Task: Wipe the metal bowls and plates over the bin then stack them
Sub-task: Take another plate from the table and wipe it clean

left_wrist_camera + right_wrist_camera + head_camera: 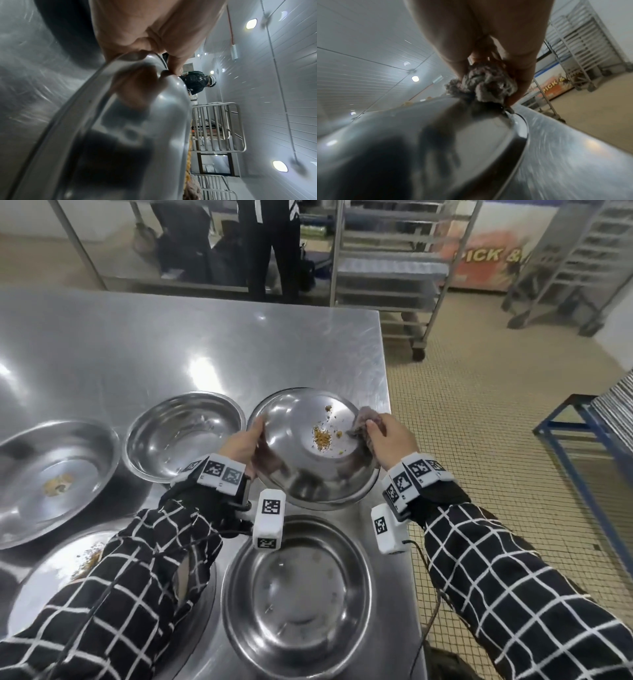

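Steel bowl (308,467) w/ orange-brown crumbs (322,436) inside sits tilted in your hands near the table's right edge, its lower rim over another bowl. Your left hand (245,441) grips its left rim, thumb inside, fingers curled under. Your right hand (390,438) is clamped on a bunched grey cloth (363,422), pressed against the bowl's right rim.

Around it: an empty bowl (185,436) just left, touching or nearly so; a wide plate (51,477) w/ a food lump further left by the left edge; a plate w/ crumbs (61,570) at front left, partly hidden by your left sleeve; a deep bowl (298,594) at the front, directly below the held one. Your wrist cameras overhang that front bowl.

Surface: brushed stainless table (171,344), scratched, reflective. Room: beige small-tile floor (479,412), wheeled metal racks (387,268) beyond the far edge, another person's dark legs (270,244) there, a blue metal frame (589,433) at right, an orange sign reading "PICK &".

Count: 3 bowls, 2 plates, 1 cloth.
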